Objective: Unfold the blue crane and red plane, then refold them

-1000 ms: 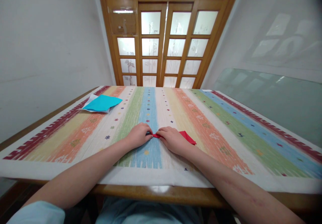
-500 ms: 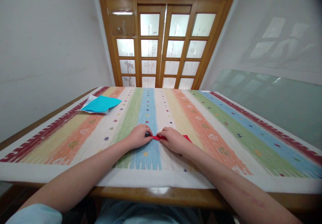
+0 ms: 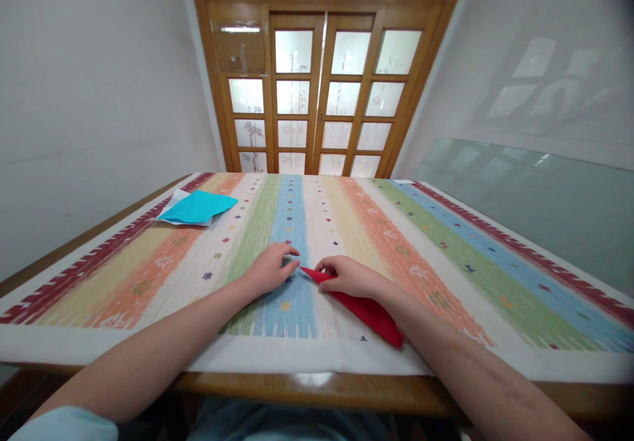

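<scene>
A narrow, folded piece of red paper (image 3: 369,312) slants from the middle of the table toward its front edge, its pointed end to the left. My right hand (image 3: 347,276) pinches it near that point, between thumb and fingers. Just left of the tip is my left hand (image 3: 273,268), its thumb and fingers apart with nothing held between them. Part of the red paper is hidden under my right hand and wrist.
Blue paper (image 3: 198,207) lies over white sheets at the far left of the table. A striped cloth (image 3: 168,282) covers the wooden table. Beyond stand wooden doors with glass panes (image 3: 294,98); a greenish glass panel (image 3: 520,190) leans on the right.
My left hand has let go of the red paper's tip and opened. The red paper has swung round, so its wide end now points toward the front edge and shows more.
</scene>
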### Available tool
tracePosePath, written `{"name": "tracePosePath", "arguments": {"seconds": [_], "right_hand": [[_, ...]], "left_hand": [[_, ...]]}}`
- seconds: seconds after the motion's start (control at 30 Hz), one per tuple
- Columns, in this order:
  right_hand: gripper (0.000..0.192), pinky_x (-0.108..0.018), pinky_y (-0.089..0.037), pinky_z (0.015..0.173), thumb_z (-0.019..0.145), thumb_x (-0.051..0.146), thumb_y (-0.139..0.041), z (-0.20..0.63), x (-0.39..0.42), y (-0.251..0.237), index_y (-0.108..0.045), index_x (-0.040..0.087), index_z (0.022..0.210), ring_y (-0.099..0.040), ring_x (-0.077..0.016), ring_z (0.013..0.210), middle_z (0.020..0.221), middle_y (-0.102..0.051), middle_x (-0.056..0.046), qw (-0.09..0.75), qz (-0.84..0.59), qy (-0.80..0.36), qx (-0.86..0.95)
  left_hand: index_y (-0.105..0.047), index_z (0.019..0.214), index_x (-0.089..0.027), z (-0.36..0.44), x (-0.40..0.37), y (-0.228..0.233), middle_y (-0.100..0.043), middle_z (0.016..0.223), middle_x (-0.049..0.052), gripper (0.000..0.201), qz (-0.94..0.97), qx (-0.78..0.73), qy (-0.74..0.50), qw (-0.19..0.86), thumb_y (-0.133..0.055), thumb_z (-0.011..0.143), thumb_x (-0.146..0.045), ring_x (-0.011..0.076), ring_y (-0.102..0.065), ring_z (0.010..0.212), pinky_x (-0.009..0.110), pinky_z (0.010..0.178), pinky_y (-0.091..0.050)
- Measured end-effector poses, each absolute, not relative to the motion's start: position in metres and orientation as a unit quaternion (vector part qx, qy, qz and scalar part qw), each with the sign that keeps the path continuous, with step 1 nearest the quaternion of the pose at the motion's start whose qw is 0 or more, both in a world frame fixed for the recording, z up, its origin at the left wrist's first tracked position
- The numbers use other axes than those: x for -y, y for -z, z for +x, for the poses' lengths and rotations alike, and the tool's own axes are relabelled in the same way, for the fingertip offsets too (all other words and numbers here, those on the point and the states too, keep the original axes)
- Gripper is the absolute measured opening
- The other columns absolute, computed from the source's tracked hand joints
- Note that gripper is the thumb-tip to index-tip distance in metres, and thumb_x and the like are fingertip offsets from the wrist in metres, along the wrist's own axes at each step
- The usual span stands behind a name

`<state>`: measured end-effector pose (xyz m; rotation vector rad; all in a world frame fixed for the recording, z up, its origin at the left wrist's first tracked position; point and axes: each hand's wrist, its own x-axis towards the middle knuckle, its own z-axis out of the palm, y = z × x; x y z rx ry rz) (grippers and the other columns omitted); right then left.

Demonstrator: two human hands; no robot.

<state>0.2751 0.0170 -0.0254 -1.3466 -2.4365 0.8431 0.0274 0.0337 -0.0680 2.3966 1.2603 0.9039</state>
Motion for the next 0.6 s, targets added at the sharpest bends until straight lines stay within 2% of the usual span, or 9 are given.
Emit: {"name": "tracePosePath", "arguments": {"seconds": [0.1, 0.23, 0.3, 0.47, 0.6], "right_hand": [[0.021, -0.028, -0.045, 0.066, 0.081, 0.03, -0.068, 0.278, -0.016, 0.014, -0.073, 0.019, 0.098, -0.064, -0.0189, 0.076, 0.09, -0.073, -0.005, 0.147, -0.443, -0.351, 0.812], [0.023, -0.025, -0.04, 0.061, 0.084, 0.038, -0.066, 0.275, -0.012, 0.004, -0.071, 0.017, 0.09, -0.055, -0.014, 0.067, 0.081, -0.066, -0.002, 0.217, -0.42, -0.471, 0.745], [0.028, -0.025, -0.037, 0.059, 0.084, 0.044, -0.067, 0.27, -0.009, 0.006, -0.069, 0.016, 0.085, -0.049, -0.0118, 0.063, 0.074, -0.061, 0.001, 0.236, -0.395, -0.531, 0.712], [0.036, -0.024, -0.029, 0.054, 0.084, 0.052, -0.069, 0.253, -0.004, 0.027, -0.065, 0.016, 0.082, -0.038, -0.0089, 0.056, 0.065, -0.051, 0.005, 0.198, -0.337, -0.616, 0.684], [0.038, -0.024, -0.035, 0.058, 0.084, 0.054, -0.07, 0.244, -0.002, 0.04, -0.066, 0.016, 0.083, -0.044, -0.0098, 0.059, 0.069, -0.057, 0.003, 0.212, -0.305, -0.666, 0.647]], "left_hand": [[-0.064, 0.091, -0.018, 0.026, -0.035, 0.061, -0.069, 0.094, 0.006, 0.022, 0.797, -0.449, -0.366, 0.167, -0.053, 0.096, -0.037, 0.0207, -0.063, 0.091, 0.033, 0.083, -0.048], [-0.049, 0.068, -0.018, 0.027, -0.031, 0.052, -0.053, 0.067, -0.001, 0.043, 0.817, -0.406, -0.338, 0.23, -0.042, 0.098, -0.048, 0.0146, -0.051, 0.064, 0.027, 0.062, -0.039], [-0.046, 0.066, -0.018, 0.031, -0.025, 0.048, -0.048, 0.063, -0.002, 0.047, 0.83, -0.369, -0.309, 0.283, -0.04, 0.098, -0.052, 0.013, -0.045, 0.06, 0.026, 0.059, -0.036], [-0.053, 0.069, -0.017, 0.041, -0.012, 0.048, -0.05, 0.063, -0.001, 0.051, 0.792, -0.347, -0.296, 0.406, -0.04, 0.094, -0.059, 0.0121, -0.044, 0.059, 0.025, 0.056, -0.036], [-0.054, 0.067, -0.017, 0.042, -0.014, 0.053, -0.049, 0.059, -0.002, 0.054, 0.761, -0.357, -0.297, 0.454, -0.042, 0.092, -0.064, 0.0118, -0.043, 0.056, 0.025, 0.054, -0.035]]}}
